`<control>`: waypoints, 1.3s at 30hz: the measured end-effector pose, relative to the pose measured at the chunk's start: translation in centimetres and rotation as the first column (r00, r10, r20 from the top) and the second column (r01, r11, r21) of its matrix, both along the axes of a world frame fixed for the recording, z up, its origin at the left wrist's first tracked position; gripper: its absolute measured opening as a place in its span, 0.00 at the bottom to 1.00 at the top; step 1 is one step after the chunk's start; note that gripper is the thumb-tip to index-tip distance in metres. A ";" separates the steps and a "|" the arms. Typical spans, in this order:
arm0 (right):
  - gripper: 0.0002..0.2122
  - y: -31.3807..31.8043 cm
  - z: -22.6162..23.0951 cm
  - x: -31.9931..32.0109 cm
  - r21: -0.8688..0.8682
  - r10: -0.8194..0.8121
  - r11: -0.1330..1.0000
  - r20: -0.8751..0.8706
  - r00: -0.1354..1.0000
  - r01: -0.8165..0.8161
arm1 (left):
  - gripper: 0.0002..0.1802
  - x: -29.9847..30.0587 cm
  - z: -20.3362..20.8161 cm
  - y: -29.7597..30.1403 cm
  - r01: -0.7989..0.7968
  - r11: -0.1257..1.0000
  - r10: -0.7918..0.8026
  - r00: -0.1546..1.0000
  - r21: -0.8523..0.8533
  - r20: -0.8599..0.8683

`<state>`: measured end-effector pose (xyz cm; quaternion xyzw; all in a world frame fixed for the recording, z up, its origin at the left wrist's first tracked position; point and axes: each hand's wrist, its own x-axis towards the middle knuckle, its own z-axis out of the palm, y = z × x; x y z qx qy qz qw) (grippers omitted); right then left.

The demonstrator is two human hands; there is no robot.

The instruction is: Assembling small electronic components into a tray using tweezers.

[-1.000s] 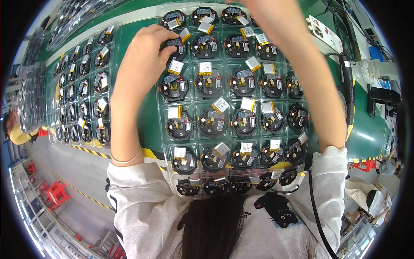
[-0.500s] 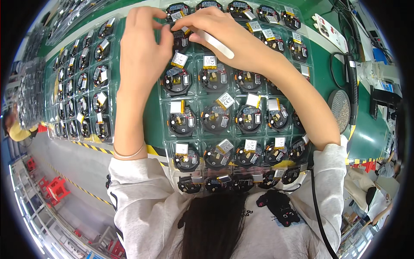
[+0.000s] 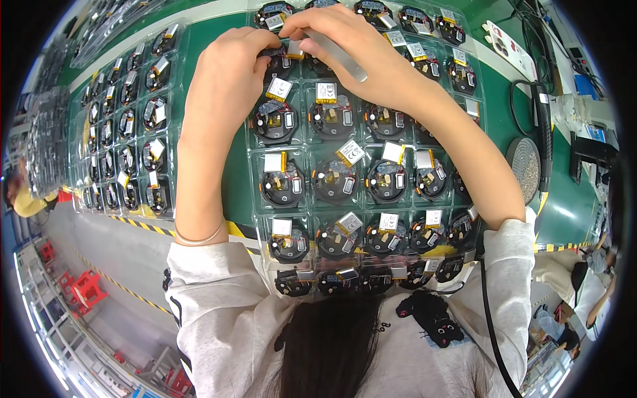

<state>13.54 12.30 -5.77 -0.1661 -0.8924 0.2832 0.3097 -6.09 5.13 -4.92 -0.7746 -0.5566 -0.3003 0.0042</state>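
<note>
A pale grey sweatshirt (image 3: 232, 325) with a black animal patch (image 3: 428, 317) spans the lower centre; a thin bracelet (image 3: 198, 243) shows lower left.

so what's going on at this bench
A person's left hand is at the edge of a round black unit in a clear tray. The right hand holds a slim, pale tool near it. Many similar units fill compartments, most with small silver packs. Another filled tray lies left.

Left hand (image 3: 229, 69) at a round black device (image 3: 281, 65) in a clear tray (image 3: 253, 178), pale flat tool (image 3: 343, 57) in right hand (image 3: 371, 56).
</note>
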 end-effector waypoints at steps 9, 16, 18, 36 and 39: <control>0.12 -0.6 0.8 0.6 -0.513 0.069 0.827 -0.314 0.947 -0.230 | 0.09 0.0 0.3 0.3 0.053 0.998 -0.048 0.991 0.037 -0.125; 0.10 -0.2 1.5 1.0 -0.415 -0.130 0.904 -0.044 0.991 0.100 | 0.07 -0.2 0.1 0.5 0.097 0.994 -0.092 0.990 0.042 -0.105; 0.09 -0.3 1.2 0.7 -0.410 -0.144 0.908 -0.121 0.982 0.083 | 0.07 -0.5 0.1 0.6 0.109 0.993 -0.105 0.990 0.038 -0.093; 0.09 -0.4 1.2 0.7 0.136 -0.051 0.988 -0.128 0.990 0.068 | 0.09 -1.3 -0.2 0.6 0.127 0.992 -0.128 0.986 -0.022 -0.107; 0.10 0.0 0.6 0.5 0.119 -0.041 0.991 -0.163 0.986 0.061 | 0.10 -1.3 -0.2 0.7 0.133 0.990 -0.137 0.984 -0.040 -0.117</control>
